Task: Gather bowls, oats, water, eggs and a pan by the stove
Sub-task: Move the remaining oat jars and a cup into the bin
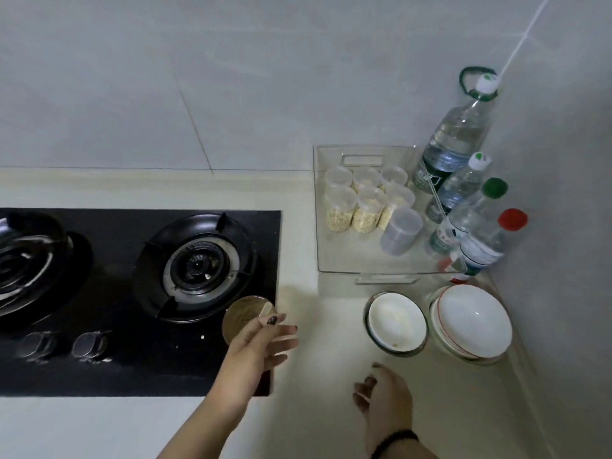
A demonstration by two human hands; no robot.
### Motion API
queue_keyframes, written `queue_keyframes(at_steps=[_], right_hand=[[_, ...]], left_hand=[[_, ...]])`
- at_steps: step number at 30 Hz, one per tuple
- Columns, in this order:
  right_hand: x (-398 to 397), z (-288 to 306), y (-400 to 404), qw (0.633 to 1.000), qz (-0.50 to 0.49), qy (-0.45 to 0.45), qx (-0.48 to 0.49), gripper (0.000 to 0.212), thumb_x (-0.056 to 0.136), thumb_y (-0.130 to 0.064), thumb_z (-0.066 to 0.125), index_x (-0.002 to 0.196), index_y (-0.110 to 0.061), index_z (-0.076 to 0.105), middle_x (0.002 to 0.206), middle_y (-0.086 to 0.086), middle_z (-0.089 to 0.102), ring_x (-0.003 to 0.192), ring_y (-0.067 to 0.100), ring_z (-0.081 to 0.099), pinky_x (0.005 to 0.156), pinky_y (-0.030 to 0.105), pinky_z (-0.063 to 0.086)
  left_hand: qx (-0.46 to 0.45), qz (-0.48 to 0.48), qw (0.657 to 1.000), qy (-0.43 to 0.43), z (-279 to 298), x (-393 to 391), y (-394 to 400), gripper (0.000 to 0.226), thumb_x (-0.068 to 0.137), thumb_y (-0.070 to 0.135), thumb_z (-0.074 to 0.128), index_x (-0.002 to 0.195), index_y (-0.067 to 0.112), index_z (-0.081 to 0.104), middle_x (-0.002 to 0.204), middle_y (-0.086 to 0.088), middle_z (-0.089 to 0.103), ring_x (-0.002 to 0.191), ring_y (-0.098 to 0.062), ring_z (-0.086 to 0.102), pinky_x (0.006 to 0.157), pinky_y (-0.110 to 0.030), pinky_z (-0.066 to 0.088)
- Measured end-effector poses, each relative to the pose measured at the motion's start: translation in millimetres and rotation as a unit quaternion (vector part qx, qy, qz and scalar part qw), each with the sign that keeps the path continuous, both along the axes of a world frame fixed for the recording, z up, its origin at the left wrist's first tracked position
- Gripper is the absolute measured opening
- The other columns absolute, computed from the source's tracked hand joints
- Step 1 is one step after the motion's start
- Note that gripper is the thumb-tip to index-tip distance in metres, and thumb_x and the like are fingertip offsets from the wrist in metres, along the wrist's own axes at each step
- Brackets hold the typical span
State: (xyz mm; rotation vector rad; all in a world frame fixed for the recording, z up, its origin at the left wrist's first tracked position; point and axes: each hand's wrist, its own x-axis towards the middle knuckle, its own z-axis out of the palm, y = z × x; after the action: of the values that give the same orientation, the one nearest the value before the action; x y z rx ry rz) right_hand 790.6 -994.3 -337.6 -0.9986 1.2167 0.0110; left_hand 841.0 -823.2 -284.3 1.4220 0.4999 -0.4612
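Observation:
My left hand (265,339) is at the stove's front right corner. Its thumb and forefinger pinch the rim of a round brown container (241,314), and the other fingers stretch out to the right. My right hand (381,392) hovers loosely curled over the counter and holds nothing. A white bowl set in a glass bowl (395,321) stands beside a stack of white bowls (470,323) at the right. Several clear cups of oats (364,203) fill a clear tray (334,260). Water bottles (453,144) stand in the corner. No eggs or pan show.
The black gas stove (132,366) has a right burner (197,263), a left burner (20,260) and two knobs near the front. An empty cup (400,231) leans in the tray. Tiled walls close the back and right. Pale counter (324,326) lies between stove and bowls.

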Motion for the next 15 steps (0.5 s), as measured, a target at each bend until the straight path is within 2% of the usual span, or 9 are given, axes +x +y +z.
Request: queue_keyframes(at_steps=[2, 4, 6, 8, 10, 12, 15], right_hand=[[8.9, 7.9, 17.8, 0.997, 0.065, -0.045, -0.013, 0.01, 0.094, 0.0, 0.047, 0.098, -0.006, 0.054, 0.069, 0.009, 0.047, 0.057, 0.023, 0.048, 0.055, 0.027, 0.037], [20.2, 16.2, 32.6, 0.981, 0.16, -0.101, -0.041, 0.013, 0.089, -0.004, 0.059, 0.101, -0.008, 0.054, 0.08, 0.007, 0.055, 0.065, 0.02, 0.053, 0.057, 0.029, 0.041], [30.8, 18.9, 47.3, 0.943, 0.284, -0.147, -0.095, 0.034, 0.076, -0.019, 0.072, 0.105, -0.018, 0.054, 0.1, 0.001, 0.058, 0.081, 0.015, 0.059, 0.065, 0.026, 0.048], [38.4, 18.6, 61.8, 0.881, 0.414, -0.159, -0.166, 0.052, 0.071, -0.027, 0.077, 0.114, -0.03, 0.048, 0.12, -0.011, 0.049, 0.101, 0.006, 0.055, 0.081, 0.025, 0.051], [45.0, 15.3, 71.7, 0.816, 0.501, -0.174, -0.232, 0.073, 0.07, -0.032, 0.079, 0.129, -0.036, 0.036, 0.129, -0.019, 0.033, 0.117, 0.0, 0.044, 0.097, 0.023, 0.045], [52.7, 13.0, 78.7, 0.774, 0.538, -0.196, -0.27, 0.091, 0.067, -0.033, 0.081, 0.141, -0.034, 0.028, 0.132, -0.02, 0.025, 0.125, -0.002, 0.035, 0.105, 0.019, 0.036], [62.9, 10.4, 83.9, 0.741, 0.564, -0.215, -0.294, 0.101, 0.065, -0.025, 0.084, 0.147, -0.027, 0.025, 0.136, -0.014, 0.026, 0.128, -0.002, 0.031, 0.101, 0.001, 0.024]], left_hand=[[-0.012, 0.029, 0.999, -0.023, 6.3, -4.8, 21.2, 0.023, 0.099, 0.014, 0.047, 0.107, 0.006, 0.067, 0.095, -0.012, 0.075, 0.089, -0.03, 0.072, 0.075, -0.033, 0.052], [0.003, 0.081, 0.995, -0.062, 8.5, -9.0, 37.1, 0.023, 0.098, 0.01, 0.046, 0.103, 0.008, 0.069, 0.091, -0.013, 0.075, 0.079, -0.027, 0.07, 0.07, -0.032, 0.05], [0.05, 0.148, 0.983, -0.092, 5.7, -11.0, 49.6, 0.024, 0.097, 0.006, 0.047, 0.098, 0.013, 0.07, 0.09, -0.007, 0.075, 0.082, -0.021, 0.069, 0.071, -0.03, 0.048], [0.082, 0.194, 0.973, -0.091, -3.0, -10.2, 58.2, 0.024, 0.097, 0.006, 0.049, 0.099, 0.019, 0.069, 0.098, 0.001, 0.073, 0.097, -0.016, 0.066, 0.078, -0.028, 0.047], [0.079, 0.18, 0.978, -0.07, -12.8, -6.3, 60.5, 0.021, 0.099, 0.013, 0.049, 0.102, 0.024, 0.066, 0.109, 0.005, 0.068, 0.111, -0.014, 0.06, 0.09, -0.031, 0.045], [0.034, 0.135, 0.99, -0.02, -21.6, -0.5, 62.3, 0.02, 0.101, 0.028, 0.046, 0.109, 0.029, 0.063, 0.118, 0.007, 0.063, 0.119, -0.017, 0.055, 0.099, -0.037, 0.042], [-0.031, 0.065, 0.997, 0.018, -29.3, 5.3, 67.5, 0.044, 0.1, 0.052, 0.031, 0.129, 0.03, 0.056, 0.13, 0.005, 0.06, 0.123, -0.017, 0.053, 0.103, -0.043, 0.041]])
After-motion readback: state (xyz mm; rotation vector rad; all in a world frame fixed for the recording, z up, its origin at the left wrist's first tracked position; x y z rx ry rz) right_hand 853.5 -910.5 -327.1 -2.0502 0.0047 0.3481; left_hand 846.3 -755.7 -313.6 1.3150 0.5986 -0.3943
